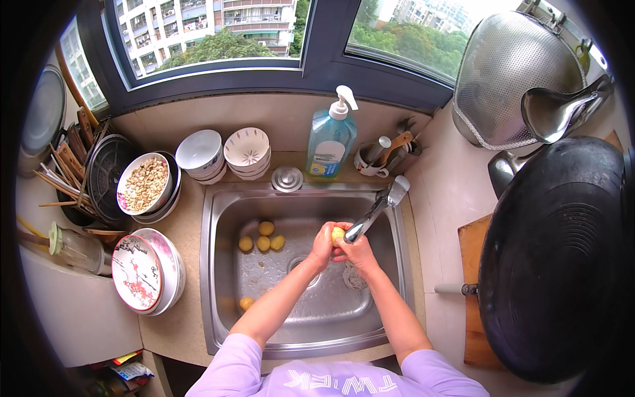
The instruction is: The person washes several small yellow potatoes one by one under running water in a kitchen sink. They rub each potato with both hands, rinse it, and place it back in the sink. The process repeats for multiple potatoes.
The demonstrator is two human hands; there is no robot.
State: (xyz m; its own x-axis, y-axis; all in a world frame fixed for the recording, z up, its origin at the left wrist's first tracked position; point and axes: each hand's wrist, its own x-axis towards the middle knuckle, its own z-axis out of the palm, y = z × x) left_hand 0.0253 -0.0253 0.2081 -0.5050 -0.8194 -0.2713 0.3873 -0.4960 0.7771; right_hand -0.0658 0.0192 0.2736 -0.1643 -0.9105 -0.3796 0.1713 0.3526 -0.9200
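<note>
My left hand (323,244) and my right hand (358,252) are together over the stainless steel sink (317,327), both closed around a yellow potato (338,234). The potato is just under the spout of the chrome faucet (364,218), and the fingers partly cover it. Several other potatoes (263,243) lie in a cluster on the sink floor at the far left. One more potato (246,303) sits by the near left wall, close to my left forearm. A pale, crumpled cloth or scrubber (354,278) lies beneath my right wrist. The drain (299,264) is partly hidden by my left arm.
Behind the sink stand stacked bowls (199,151), a blue pump bottle (330,141) and a mug of utensils (369,161). Left are a bowl of peanuts (146,183) and stacked plates (136,273). A black wok (550,258) rests over a wooden cutting board (471,327), near a knife handle (449,289).
</note>
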